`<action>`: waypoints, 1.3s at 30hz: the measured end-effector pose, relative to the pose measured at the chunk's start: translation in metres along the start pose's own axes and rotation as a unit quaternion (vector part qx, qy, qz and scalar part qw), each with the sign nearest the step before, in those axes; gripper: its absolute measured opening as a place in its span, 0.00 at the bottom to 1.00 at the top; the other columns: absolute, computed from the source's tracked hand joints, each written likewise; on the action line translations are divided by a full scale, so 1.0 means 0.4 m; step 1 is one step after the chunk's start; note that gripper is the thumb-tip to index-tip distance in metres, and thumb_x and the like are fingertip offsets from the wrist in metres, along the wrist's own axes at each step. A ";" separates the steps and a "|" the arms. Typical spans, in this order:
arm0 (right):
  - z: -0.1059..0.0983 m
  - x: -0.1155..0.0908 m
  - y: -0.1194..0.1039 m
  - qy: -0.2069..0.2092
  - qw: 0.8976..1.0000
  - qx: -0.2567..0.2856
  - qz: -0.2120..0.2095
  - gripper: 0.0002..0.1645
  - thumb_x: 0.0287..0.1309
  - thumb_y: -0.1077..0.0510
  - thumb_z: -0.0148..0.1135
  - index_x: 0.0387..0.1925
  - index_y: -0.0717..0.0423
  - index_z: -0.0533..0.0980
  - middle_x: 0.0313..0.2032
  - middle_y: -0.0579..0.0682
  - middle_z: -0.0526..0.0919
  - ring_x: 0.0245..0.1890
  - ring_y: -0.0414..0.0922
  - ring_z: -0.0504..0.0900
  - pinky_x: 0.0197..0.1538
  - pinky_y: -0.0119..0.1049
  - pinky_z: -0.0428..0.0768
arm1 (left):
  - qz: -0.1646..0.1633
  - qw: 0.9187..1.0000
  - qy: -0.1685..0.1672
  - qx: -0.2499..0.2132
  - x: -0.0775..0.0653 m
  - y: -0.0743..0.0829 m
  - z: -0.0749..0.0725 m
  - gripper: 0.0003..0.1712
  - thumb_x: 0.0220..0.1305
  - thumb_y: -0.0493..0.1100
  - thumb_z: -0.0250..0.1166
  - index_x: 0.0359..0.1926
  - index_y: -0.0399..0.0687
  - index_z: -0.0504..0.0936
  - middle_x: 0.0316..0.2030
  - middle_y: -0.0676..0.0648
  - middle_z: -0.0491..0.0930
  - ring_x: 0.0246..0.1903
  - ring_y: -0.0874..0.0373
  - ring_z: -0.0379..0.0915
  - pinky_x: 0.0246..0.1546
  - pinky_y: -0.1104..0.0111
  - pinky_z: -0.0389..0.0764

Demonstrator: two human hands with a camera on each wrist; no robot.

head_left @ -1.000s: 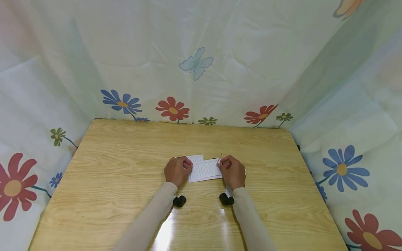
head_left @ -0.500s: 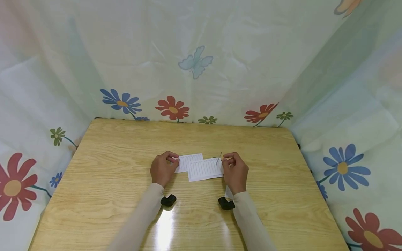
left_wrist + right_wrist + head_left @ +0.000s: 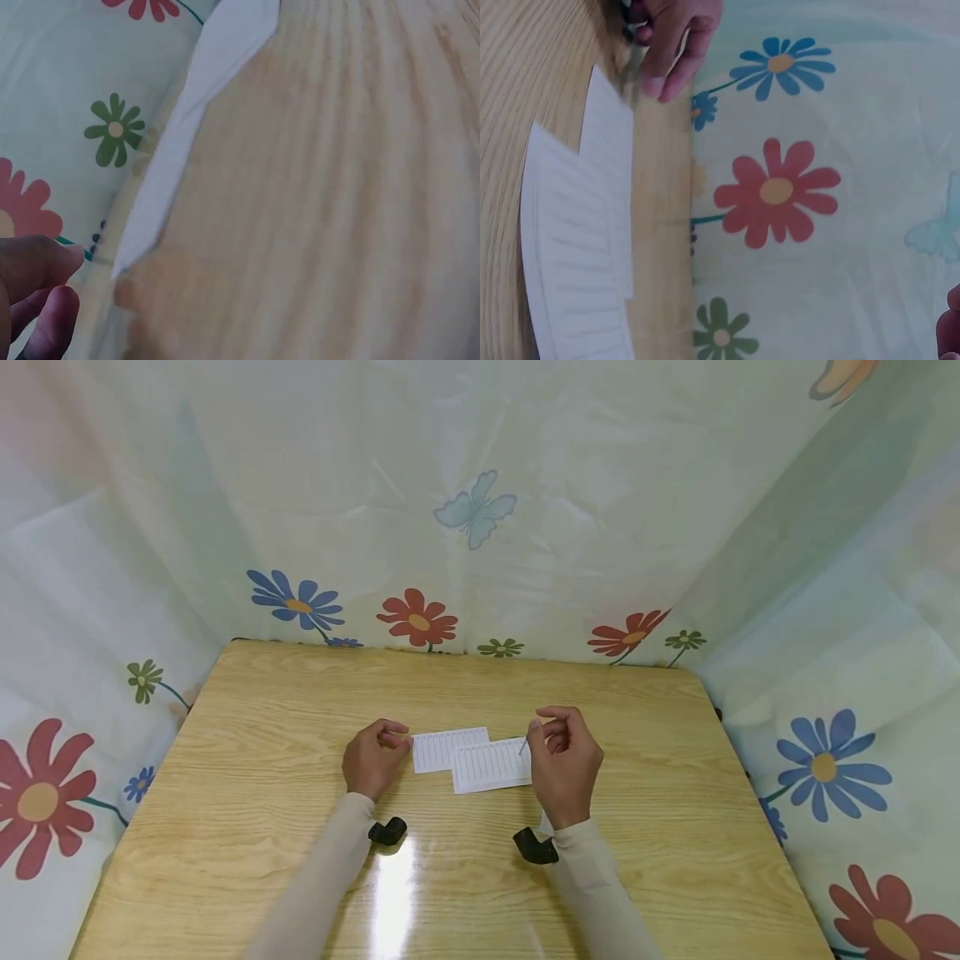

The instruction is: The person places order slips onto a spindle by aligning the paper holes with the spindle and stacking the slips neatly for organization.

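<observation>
Printed sheets (image 3: 487,768): two are lying mid-bench (image 3: 645,743), the nearer one overlapping the right end of the farther one.
White piece (image 3: 546,824): peeping out at 5 o'clock from the sheets, by the right wrist, mostly hidden.
Right hand (image 3: 562,764): hovering at the sheets' 3 o'clock, fingers bent, thumb tip lining up with a thin stick (image 3: 523,747); whether it is pinching this I cannot tell.
Stick care: it is slanting over the nearer sheet's 2 o'clock corner; lifting it clear rather than dragging would, I judge, be sparing the paper.
Overlap: thin paper is probably slipping easily, so light, flat fingertip pressure would be steadying it better than tugging.
Left hand (image 3: 373,762): hovering just beyond the farther sheet's 9 o'clock end, fingers loosely bent, thumb and finger parting slightly, gripping nothing; staying close would be helping with squaring that edge.
Flowered curtain (image 3: 337,510): hanging beyond the bench at 12 o'clock.
</observation>
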State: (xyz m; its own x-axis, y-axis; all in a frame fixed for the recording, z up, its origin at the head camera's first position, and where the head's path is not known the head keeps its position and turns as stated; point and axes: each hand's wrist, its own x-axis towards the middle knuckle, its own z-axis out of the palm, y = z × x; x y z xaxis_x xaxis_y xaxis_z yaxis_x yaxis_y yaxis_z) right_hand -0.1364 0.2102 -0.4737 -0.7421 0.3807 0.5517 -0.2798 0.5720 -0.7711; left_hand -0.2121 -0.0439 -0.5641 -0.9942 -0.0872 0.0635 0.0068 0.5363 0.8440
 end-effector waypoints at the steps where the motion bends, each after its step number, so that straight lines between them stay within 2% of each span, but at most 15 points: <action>1: 0.002 -0.001 -0.022 0.000 1.000 0.006 -0.004 0.09 0.66 0.68 0.68 0.47 0.60 0.84 0.26 0.53 0.83 0.22 0.40 0.69 0.29 0.28 0.67 | -0.001 1.000 -0.003 0.002 -0.001 -0.003 0.001 0.09 0.63 0.48 0.77 0.44 0.56 0.90 0.32 0.51 0.88 0.35 0.52 0.84 0.33 0.65 0.72; 6: 0.027 -0.016 -0.052 -0.022 0.999 0.010 -0.021 0.09 0.65 0.66 0.70 0.46 0.57 0.84 0.25 0.50 0.82 0.21 0.39 0.69 0.27 0.30 0.67 | 0.012 0.999 -0.012 0.035 -0.002 -0.012 0.011 0.08 0.63 0.50 0.76 0.43 0.59 0.90 0.31 0.55 0.88 0.34 0.54 0.83 0.32 0.65 0.73; 9: 0.050 -0.031 -0.030 -0.057 0.998 -0.007 -0.023 0.09 0.65 0.63 0.72 0.46 0.51 0.85 0.26 0.45 0.82 0.22 0.39 0.70 0.27 0.32 0.69 | 0.016 0.998 -0.016 0.053 -0.002 -0.013 0.018 0.08 0.63 0.50 0.76 0.43 0.60 0.90 0.30 0.56 0.88 0.34 0.55 0.82 0.31 0.65 0.72; 12: 0.077 -0.044 -0.010 -0.105 0.994 -0.043 -0.003 0.09 0.65 0.61 0.72 0.46 0.49 0.84 0.27 0.42 0.82 0.22 0.39 0.71 0.27 0.33 0.69 | 0.018 0.998 -0.020 0.065 -0.001 -0.012 0.020 0.09 0.63 0.50 0.77 0.44 0.59 0.91 0.31 0.56 0.88 0.34 0.55 0.81 0.30 0.66 0.72; 15: 0.107 -0.056 0.017 -0.156 0.983 -0.094 0.024 0.11 0.64 0.58 0.73 0.48 0.47 0.85 0.29 0.41 0.84 0.21 0.38 0.71 0.25 0.32 0.69 | 0.018 0.997 -0.023 0.074 0.000 -0.007 0.020 0.10 0.63 0.50 0.77 0.44 0.59 0.91 0.31 0.56 0.88 0.35 0.54 0.81 0.31 0.66 0.71; 18: 0.134 -0.066 0.046 -0.201 0.968 -0.145 0.045 0.14 0.64 0.56 0.74 0.51 0.46 0.86 0.31 0.42 0.87 0.21 0.38 0.72 0.23 0.32 0.68 | 0.015 0.996 -0.026 0.082 0.002 -0.003 0.020 0.10 0.63 0.49 0.78 0.45 0.59 0.91 0.31 0.56 0.88 0.34 0.55 0.80 0.30 0.66 0.70; 21: 0.154 -0.074 0.072 -0.228 0.954 -0.183 0.061 0.18 0.63 0.55 0.76 0.54 0.48 0.86 0.32 0.44 0.88 0.22 0.39 0.75 0.23 0.34 0.70 | 0.012 0.996 -0.026 0.087 0.003 -0.001 0.020 0.11 0.62 0.49 0.78 0.46 0.59 0.91 0.30 0.56 0.88 0.32 0.56 0.79 0.28 0.67 0.70; 24: 0.167 -0.079 0.091 -0.242 0.943 -0.216 0.075 0.22 0.62 0.53 0.76 0.57 0.50 0.85 0.29 0.43 0.86 0.25 0.40 0.77 0.26 0.35 0.71 | 0.015 0.995 -0.026 0.090 0.004 0.000 0.019 0.12 0.62 0.49 0.78 0.47 0.60 0.91 0.30 0.56 0.88 0.31 0.56 0.79 0.27 0.68 0.69; 28: 0.169 -0.082 0.102 -0.252 0.935 -0.236 0.085 0.24 0.62 0.51 0.77 0.58 0.53 0.85 0.24 0.42 0.81 0.23 0.40 0.75 0.26 0.36 0.70 | 0.024 0.995 -0.025 0.093 0.006 0.001 0.021 0.11 0.63 0.49 0.77 0.47 0.60 0.91 0.30 0.56 0.88 0.30 0.57 0.78 0.25 0.68 0.68; 39: 0.170 -0.084 0.100 -0.248 0.937 -0.231 0.087 0.24 0.61 0.52 0.77 0.58 0.54 0.85 0.23 0.42 0.79 0.23 0.40 0.74 0.26 0.36 0.70 | 0.023 0.995 -0.008 0.100 0.012 -0.008 0.021 0.03 0.64 0.45 0.73 0.38 0.60 0.91 0.27 0.56 0.86 0.28 0.58 0.78 0.25 0.67 0.68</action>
State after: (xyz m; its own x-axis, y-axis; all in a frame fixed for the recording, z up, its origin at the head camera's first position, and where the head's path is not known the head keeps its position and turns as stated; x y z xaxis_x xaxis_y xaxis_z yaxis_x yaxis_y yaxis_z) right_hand -0.1642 0.1708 -0.5444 -0.9758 0.1781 0.1266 0.0799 0.8301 -0.5519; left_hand -0.2177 -0.0389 -0.5710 -0.9948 -0.0461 0.0906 0.0330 0.6963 0.7170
